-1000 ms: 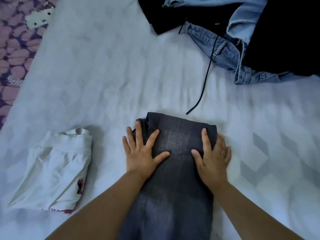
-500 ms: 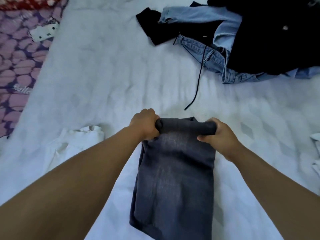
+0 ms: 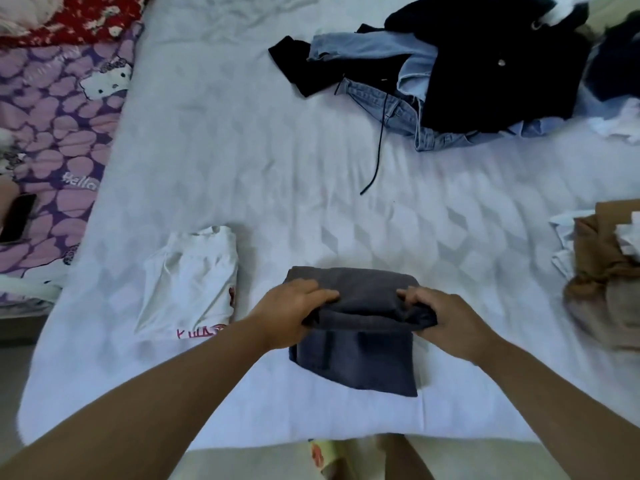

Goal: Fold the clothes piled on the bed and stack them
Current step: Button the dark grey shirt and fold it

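While both hands, left (image 3: pixel 294 315) and right (image 3: pixel 446 323), pinched the grey jeans (image 3: pixel 356 355) at their sides, the folded shirt (image 3: pixel 194 285) lay nearer the left.

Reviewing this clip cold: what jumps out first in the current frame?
Front and centre, the left hand and right hand grip the dark grey jeans, doubling them over on the white bed sheet. A folded white shirt lies just to their left. At the top right sprawls an unfolded pile of black and light blue clothes, a black drawstring trailing from it.
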The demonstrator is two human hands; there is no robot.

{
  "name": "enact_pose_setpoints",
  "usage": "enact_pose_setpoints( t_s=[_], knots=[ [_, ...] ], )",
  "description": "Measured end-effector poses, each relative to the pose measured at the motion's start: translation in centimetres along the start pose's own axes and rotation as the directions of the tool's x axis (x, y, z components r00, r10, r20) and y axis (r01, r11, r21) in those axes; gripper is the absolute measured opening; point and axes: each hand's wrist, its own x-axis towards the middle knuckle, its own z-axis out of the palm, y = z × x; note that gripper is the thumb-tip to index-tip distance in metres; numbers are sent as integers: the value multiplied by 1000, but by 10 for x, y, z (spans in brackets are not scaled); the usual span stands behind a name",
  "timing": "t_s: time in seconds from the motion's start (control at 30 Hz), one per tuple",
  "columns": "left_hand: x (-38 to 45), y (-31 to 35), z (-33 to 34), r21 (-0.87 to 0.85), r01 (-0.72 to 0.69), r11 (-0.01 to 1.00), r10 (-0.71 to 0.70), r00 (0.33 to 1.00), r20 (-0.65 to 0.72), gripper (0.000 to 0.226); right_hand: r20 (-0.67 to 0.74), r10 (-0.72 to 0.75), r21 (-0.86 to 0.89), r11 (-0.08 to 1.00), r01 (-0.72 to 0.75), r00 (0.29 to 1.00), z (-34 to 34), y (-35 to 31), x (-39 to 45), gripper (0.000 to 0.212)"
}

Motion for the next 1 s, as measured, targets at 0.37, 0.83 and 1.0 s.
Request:
enact_pose_setpoints(
  t_s=[0.37, 0.83, 1.0],
  knots=[
    [-22, 16, 67, 18, 297, 955, -256, 789, 559, 63, -182, -121, -454, 891, 26, 976, 91, 32, -25, 44],
    [-4, 15, 111, -141, 734, 664, -716, 679, 164, 112, -269, 421, 65, 905, -420, 866, 105, 55, 11, 122],
    [-14, 28, 108, -333, 649, 684, -644, 752, 143, 102, -296, 389, 168, 920, -354, 872, 109, 47, 6, 113]
  ],
)
